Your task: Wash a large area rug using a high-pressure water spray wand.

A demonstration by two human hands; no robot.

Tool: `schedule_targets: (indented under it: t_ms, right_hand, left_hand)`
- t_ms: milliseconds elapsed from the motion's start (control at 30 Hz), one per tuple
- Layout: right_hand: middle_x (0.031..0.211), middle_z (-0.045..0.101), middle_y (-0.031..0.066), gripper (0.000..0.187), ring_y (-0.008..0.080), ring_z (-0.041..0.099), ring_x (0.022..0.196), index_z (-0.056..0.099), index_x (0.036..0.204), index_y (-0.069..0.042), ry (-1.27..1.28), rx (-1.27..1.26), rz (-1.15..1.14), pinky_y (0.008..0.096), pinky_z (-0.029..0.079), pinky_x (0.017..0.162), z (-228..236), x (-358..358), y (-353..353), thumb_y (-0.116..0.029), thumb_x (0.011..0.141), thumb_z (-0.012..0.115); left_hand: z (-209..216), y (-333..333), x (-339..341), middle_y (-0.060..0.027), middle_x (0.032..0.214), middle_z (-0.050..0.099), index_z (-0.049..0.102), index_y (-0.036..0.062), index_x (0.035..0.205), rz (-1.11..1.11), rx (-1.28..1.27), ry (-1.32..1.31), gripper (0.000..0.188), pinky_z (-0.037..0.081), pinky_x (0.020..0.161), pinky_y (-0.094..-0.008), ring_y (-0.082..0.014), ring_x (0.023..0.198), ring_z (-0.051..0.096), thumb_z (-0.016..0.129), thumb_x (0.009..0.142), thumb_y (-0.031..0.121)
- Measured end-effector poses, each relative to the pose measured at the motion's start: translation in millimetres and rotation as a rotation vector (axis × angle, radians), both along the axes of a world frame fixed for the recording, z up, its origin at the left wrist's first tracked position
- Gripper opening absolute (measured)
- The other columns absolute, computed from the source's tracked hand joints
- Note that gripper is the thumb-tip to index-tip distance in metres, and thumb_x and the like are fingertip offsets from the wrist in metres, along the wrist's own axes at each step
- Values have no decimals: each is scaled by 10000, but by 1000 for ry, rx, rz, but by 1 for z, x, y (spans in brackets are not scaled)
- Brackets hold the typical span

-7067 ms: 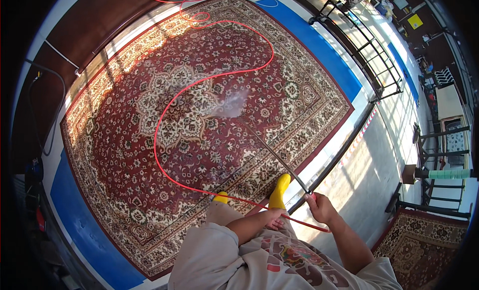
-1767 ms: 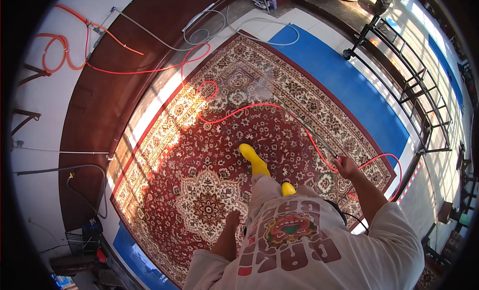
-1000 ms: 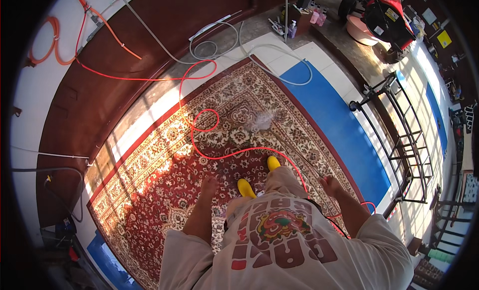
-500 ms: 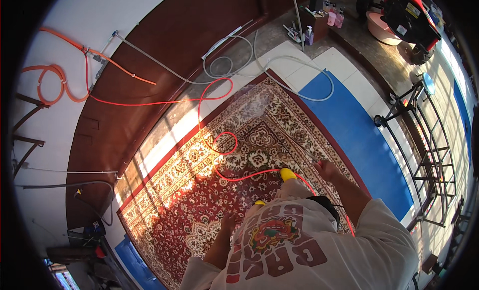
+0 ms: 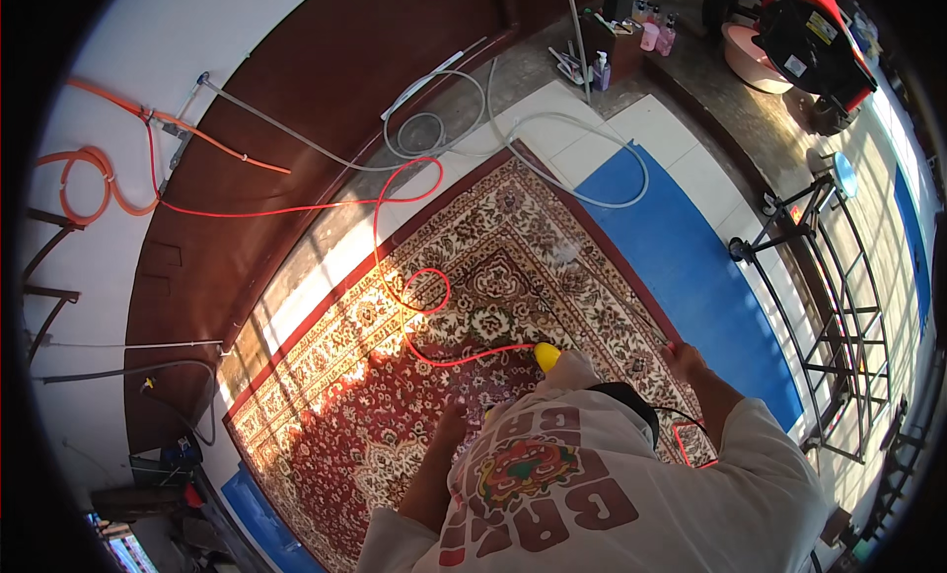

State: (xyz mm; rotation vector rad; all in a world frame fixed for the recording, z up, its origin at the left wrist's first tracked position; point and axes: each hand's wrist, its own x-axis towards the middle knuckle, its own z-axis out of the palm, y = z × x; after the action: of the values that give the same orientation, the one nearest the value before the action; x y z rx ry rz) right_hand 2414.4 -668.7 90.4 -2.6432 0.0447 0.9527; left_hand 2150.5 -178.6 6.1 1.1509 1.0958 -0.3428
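A patterned red and cream carpet (image 5: 493, 277) lies on the floor under me, wet-looking in its shaded part. My right hand (image 5: 683, 360) is closed round the rear of a thin spray wand (image 5: 646, 323), which points toward the carpet's far right border. Faint mist hangs over the carpet beyond its tip. My left hand (image 5: 453, 421) hangs over the carpet at my left side, fingers loosely apart with nothing visible in them. A yellow shoe (image 5: 546, 356) on my foot presses near the red hose (image 5: 473, 360), which runs behind my leg.
Grey hose (image 5: 419, 129) lies coiled by the brown wall at the back. A blue mat (image 5: 681, 248) borders the carpet on the right, with a black metal frame (image 5: 829, 307) beyond it. Bottles (image 5: 602, 70), a pink basin (image 5: 755, 60) and a red and black machine (image 5: 814, 40) stand far right.
My right hand has moved right and slightly down with the spray wand. The mist has shifted from the carpet's far corner toward its right border. My view has shifted slightly.
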Motion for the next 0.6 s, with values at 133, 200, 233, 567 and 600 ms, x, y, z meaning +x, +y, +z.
schedule_targets:
  t_ms: [133, 200, 233, 567, 600]
  right_hand:
    - [779, 615, 222, 452, 411, 588, 834, 633, 828, -64, -6, 7, -75, 444, 458, 711, -26, 24, -14, -491, 846, 484]
    - [899, 626, 227, 474, 401, 583, 916, 630, 927, -47, -12, -19, -44, 448, 459, 778, 2, 52, 15, -497, 835, 512]
    - [899, 623, 238, 482, 407, 585, 907, 632, 917, -36, -3, 9, -53, 447, 463, 777, 7, 62, 23, -497, 835, 514]
    - [736, 595, 252, 553, 445, 577, 797, 596, 776, -2, -196, 118, 78, 464, 447, 643, -34, 130, 58, -527, 865, 446]
    - [732, 593, 253, 552, 444, 578, 799, 594, 774, 1, -227, 136, 75, 462, 447, 645, -35, 132, 61, -521, 870, 443]
  left_hand:
    - [17, -7, -15, -63, 790, 589, 514, 59, 1133, -66, -44, 120, 300, 475, 532, -353, -197, 668, 582, 470, 899, 241]
    - [34, -10, -23, -56, 767, 572, 522, 59, 1118, 170, -193, 163, 273, 466, 511, -340, -179, 634, 567, 477, 893, 206]
    - [37, -13, -34, -60, 769, 574, 520, 54, 1127, 110, -98, 43, 269, 465, 500, -329, -175, 618, 569, 479, 889, 175]
    - [73, -35, -44, -91, 830, 602, 467, 19, 1223, 110, 37, 199, 364, 476, 531, -291, -156, 656, 591, 489, 870, 108]
    - [78, -37, -45, -92, 833, 603, 455, 19, 1241, 114, 25, 206, 387, 476, 543, -290, -155, 675, 593, 491, 868, 113]
